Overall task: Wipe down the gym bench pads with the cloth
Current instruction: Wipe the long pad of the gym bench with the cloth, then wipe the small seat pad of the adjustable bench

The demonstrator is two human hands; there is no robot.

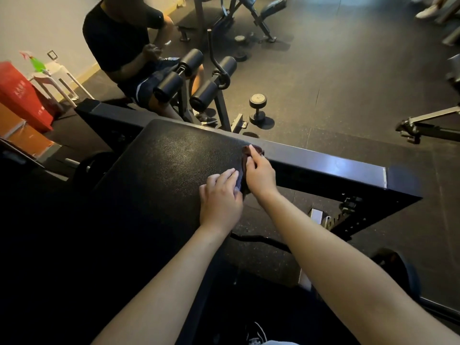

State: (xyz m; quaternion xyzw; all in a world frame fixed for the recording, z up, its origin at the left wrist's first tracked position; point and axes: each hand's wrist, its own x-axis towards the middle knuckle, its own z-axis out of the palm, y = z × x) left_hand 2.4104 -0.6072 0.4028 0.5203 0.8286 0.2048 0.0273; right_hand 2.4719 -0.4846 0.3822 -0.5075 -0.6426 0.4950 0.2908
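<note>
Black textured bench pad (161, 165), viewed from above; dark brown cloth (250, 151) bunched at the pad's far right edge, just beside the steel frame bar (323, 163); right hand (258, 174) curled round the cloth, fingers pinching its folds; left hand (220, 197) flat on the pad, fingers straight, tips touching the cloth's near end, gripping nothing; dumbbell (257, 107) upright on the floor beyond; seated person (119, 41) at upper left

cloth (249, 152) mostly hidden by right hand (260, 174), seated person (117, 38) cropped above
</note>
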